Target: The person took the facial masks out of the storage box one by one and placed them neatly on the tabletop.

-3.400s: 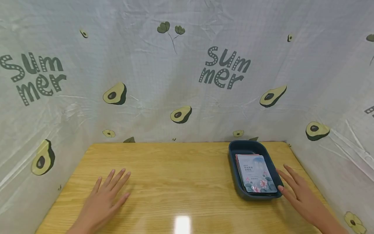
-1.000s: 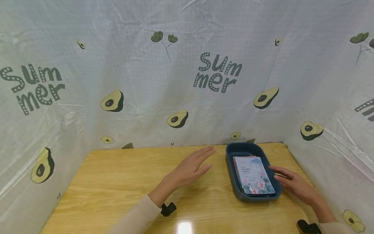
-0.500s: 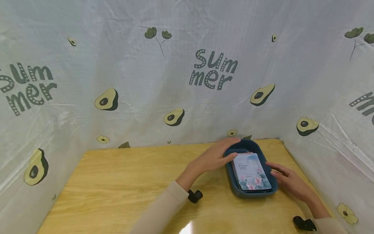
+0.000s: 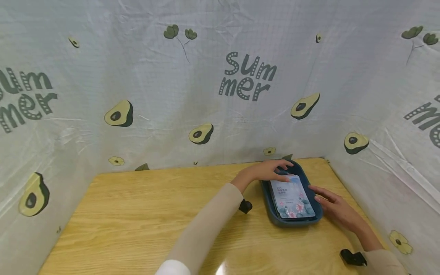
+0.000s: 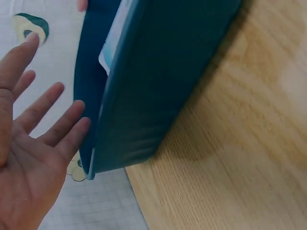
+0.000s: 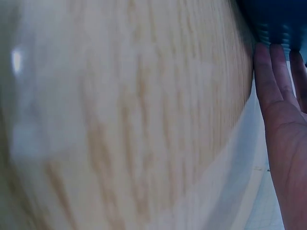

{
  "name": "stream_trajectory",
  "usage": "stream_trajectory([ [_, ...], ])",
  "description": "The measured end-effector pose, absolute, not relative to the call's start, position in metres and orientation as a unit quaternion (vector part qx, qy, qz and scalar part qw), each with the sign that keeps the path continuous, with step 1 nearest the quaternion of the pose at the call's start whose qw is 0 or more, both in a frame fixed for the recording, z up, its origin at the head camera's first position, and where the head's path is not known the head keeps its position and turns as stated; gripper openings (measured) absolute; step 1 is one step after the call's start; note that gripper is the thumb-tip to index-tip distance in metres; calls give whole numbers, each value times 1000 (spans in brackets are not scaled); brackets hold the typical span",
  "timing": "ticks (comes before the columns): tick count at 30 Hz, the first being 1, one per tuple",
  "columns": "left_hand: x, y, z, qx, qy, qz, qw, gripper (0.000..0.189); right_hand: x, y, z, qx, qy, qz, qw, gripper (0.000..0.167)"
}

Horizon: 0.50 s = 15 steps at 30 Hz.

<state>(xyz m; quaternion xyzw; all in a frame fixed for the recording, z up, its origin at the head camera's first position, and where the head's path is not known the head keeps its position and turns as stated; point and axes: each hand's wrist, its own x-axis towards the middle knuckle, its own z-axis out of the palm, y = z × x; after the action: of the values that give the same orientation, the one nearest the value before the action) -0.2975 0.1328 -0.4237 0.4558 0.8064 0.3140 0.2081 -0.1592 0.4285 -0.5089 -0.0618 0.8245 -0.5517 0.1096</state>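
A dark blue oblong plastic bin stands on the wooden table at the right. In it lies a stack of flat packets, the top one pale blue with pink lotus flowers and small print. My left hand reaches over the bin's back left rim, its thumb over the top end of the stack. In the left wrist view, the fingers of the left hand are spread and hold nothing. Against the bin's right side, my right hand rests its fingertips; the right wrist view shows extended fingers at the outer wall.
A white cloth with avocado and "summer" prints hangs behind and on both sides of the table. The wooden tabletop extends left of the bin. Black wrist camera mounts stick out from the wrists.
My left hand has swept from the left side of the table over to the bin's back end. The right hand's fingers have drawn in at the bin's right side. The packets have stayed in place.
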Motion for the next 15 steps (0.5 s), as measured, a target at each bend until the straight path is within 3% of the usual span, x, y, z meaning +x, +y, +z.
stream_trajectory([
  [15, -321, 130, -412, 485, 807, 215, 260, 71, -159, 425, -502, -84, 842, -523, 105, 52],
])
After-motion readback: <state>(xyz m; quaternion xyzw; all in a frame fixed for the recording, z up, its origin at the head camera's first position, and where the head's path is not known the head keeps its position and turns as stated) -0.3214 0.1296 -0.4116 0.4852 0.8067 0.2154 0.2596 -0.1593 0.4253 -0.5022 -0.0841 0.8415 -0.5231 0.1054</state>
